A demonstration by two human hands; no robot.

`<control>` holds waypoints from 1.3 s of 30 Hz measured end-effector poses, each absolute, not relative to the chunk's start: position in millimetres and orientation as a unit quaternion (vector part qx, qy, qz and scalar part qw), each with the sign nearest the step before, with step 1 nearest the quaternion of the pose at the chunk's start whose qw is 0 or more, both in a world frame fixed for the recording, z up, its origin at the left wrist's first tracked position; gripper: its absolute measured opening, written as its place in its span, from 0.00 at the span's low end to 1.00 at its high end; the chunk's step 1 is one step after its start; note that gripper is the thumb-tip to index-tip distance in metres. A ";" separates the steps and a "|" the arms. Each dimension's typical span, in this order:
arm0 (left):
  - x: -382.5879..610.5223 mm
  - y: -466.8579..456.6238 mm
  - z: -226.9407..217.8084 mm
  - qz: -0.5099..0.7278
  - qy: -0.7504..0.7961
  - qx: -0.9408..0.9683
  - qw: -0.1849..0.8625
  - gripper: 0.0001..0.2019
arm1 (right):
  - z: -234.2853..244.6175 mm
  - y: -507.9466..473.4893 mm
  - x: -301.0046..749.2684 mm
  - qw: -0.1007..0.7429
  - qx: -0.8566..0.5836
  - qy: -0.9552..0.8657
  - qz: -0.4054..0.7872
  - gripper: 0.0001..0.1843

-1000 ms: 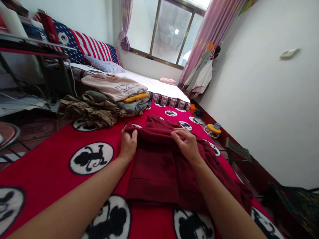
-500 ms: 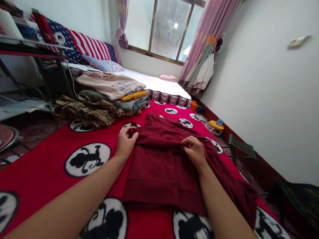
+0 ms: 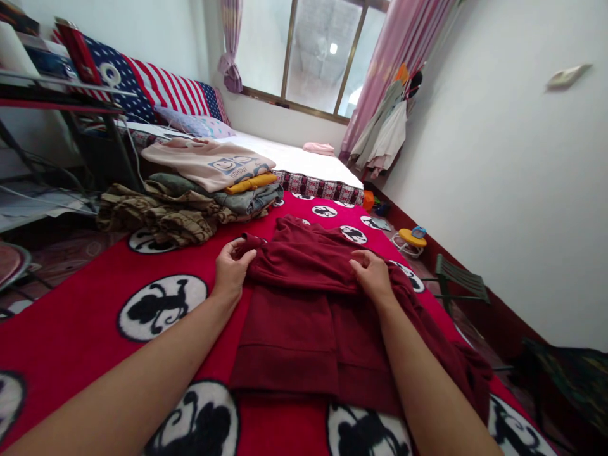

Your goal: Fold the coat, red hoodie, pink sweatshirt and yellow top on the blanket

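A dark red sweatshirt (image 3: 289,329) lies partly folded on the red blanket (image 3: 90,304), its ribbed hem toward me. One sleeve (image 3: 304,263) is laid across the body in loose creases. By the cuff end at the left edge is my left hand (image 3: 230,269), thumb and fingers apart around a gap, fingertips at the cloth. My right hand (image 3: 373,275) hovers at the right part of the folded sleeve, thumb and index finger slightly apart with no cloth visible between them. The other sleeve (image 3: 441,354) trails to the right, partly behind my right forearm.
A pile of folded clothes (image 3: 204,183) sits at the blanket's far left. Beyond is a white-covered bed (image 3: 285,152). On the left stands a cluttered desk (image 3: 95,107); along the right wall are a yellow stool (image 3: 412,238) and a dark folding stool (image 3: 458,278).
Both hands have loosened from the cloth they were pinching. The folded sleeve has settled lower and flatter across the sweatshirt. My left hand has shifted slightly left.
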State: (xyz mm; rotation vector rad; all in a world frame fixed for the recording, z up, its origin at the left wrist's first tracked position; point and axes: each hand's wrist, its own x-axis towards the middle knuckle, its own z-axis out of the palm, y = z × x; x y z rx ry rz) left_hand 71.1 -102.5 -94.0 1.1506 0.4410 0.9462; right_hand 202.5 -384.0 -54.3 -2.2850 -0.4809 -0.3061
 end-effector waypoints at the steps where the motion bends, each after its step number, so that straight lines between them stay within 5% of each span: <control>1: 71.4 -101.8 -95.7 0.429 0.198 0.536 0.699 0.24 | -54.0 -379.4 210.4 0.367 -0.903 -0.192 -0.113 0.24; 5: 71.6 -99.1 -100.9 0.410 0.193 0.576 0.680 0.24 | -55.3 -362.5 234.3 0.328 -0.923 -0.194 -0.052 0.37; 10: 70.2 -100.1 -98.6 0.396 0.193 0.566 0.697 0.22 | -66.2 -357.1 240.7 0.376 -0.907 -0.173 -0.072 0.07; 12: 68.6 -101.0 -95.9 0.393 0.195 0.573 0.692 0.20 | -69.9 -359.2 238.8 0.408 -0.895 -0.165 -0.071 0.02; 25: 108.2 -120.4 -62.2 0.422 0.182 0.646 0.609 0.13 | -56.7 -386.9 253.6 0.585 -0.792 -0.008 -0.171 0.12; 31: 113.7 -124.6 -70.3 0.463 0.201 0.796 0.334 0.23 | -50.2 -390.6 253.0 0.564 -0.812 -0.051 -0.141 0.07; 35: 95.9 -150.2 -52.2 0.448 0.063 0.861 0.233 0.13 | -26.3 -392.8 246.4 0.550 -0.823 -0.097 -0.110 0.05; 39: 88.2 -187.3 -52.4 0.282 -0.125 0.922 0.233 0.12 | -4.5 -405.0 231.2 0.375 -0.899 -0.222 -0.037 0.06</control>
